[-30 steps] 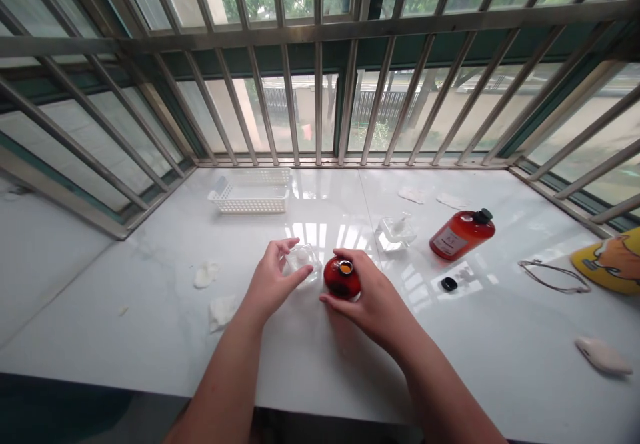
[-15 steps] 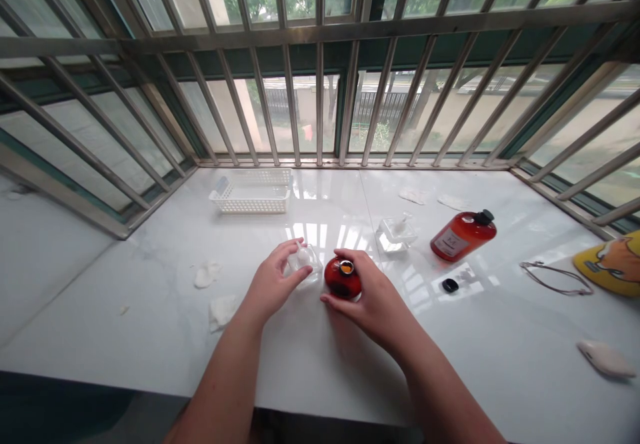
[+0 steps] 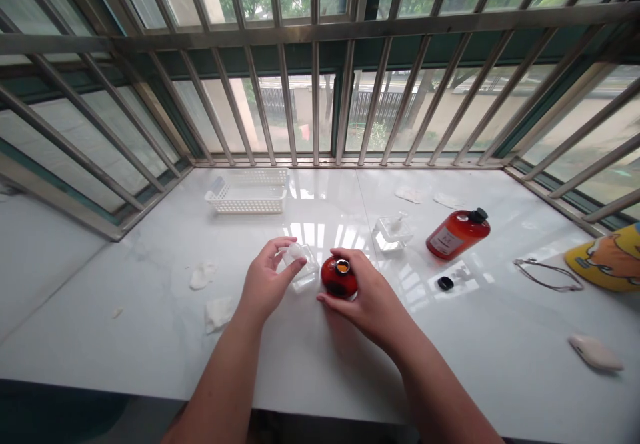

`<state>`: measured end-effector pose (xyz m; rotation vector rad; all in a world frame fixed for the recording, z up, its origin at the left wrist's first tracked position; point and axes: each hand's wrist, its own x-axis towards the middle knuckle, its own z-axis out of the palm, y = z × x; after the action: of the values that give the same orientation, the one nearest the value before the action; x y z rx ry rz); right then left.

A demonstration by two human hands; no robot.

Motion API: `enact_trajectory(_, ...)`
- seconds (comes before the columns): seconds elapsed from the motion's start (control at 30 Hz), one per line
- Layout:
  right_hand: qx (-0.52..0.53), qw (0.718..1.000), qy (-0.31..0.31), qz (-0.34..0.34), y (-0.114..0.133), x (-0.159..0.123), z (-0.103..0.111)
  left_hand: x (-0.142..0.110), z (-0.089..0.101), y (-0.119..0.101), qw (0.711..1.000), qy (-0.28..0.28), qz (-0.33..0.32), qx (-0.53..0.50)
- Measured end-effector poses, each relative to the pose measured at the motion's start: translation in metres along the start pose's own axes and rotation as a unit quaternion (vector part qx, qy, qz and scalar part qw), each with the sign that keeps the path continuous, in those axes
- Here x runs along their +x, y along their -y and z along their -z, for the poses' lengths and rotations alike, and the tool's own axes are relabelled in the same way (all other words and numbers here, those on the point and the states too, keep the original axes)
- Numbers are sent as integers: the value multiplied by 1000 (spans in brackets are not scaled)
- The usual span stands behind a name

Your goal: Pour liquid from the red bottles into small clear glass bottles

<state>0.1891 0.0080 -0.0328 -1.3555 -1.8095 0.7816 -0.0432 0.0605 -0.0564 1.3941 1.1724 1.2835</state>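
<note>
A clear, square-based bottle [image 3: 306, 276] stands in the middle of the white counter, with a clear round top. My left hand [image 3: 267, 277] has its thumb and fingers around that top. Just right of it stands a rounded amber-red bottle [image 3: 339, 279], uncapped, its neck ring facing up. My right hand [image 3: 367, 287] wraps the right side of this red bottle, fingers behind and thumb in front. Farther right, a small black cap [image 3: 445, 283] lies on the counter. A similar clear pump bottle [image 3: 393, 233] stands behind, beside a larger red bottle [image 3: 457, 233] with a black cap and label.
A white perforated basket [image 3: 247, 194] stands at the back left. Crumpled white tissues [image 3: 218, 315] lie left of my hands. On the right are a looped cord [image 3: 547, 275], a yellow patterned object [image 3: 605, 257] and a pale flat item [image 3: 595, 353]. Metal window bars [image 3: 315, 111] border the back.
My left thumb has shifted slightly up along the clear bottle's top. My right hand keeps the red bottle in the same place. The whole view has drifted a little.
</note>
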Motion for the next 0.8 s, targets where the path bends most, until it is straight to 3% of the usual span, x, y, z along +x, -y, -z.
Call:
enact_trajectory(0.23,1,1000,1,-4,-2,0,0,-4,18,-27,995,-82,-20,-46)
enact_trajectory(0.53,-2,1000,3,-12,-2,-1,0,1,36,-19,992,-110,0,-63)
enact_trajectory(0.6,-5,1000,3,-10,-2,-2,0,1,42,-22,991,-131,-3,-13)
enact_trajectory(0.67,-8,1000,0,-6,-3,-2,0,0,54,-27,978,-174,-22,108)
enact_trajectory(0.8,-12,1000,-8,2,-4,-2,-1,-1,91,-32,892,-255,-47,370)
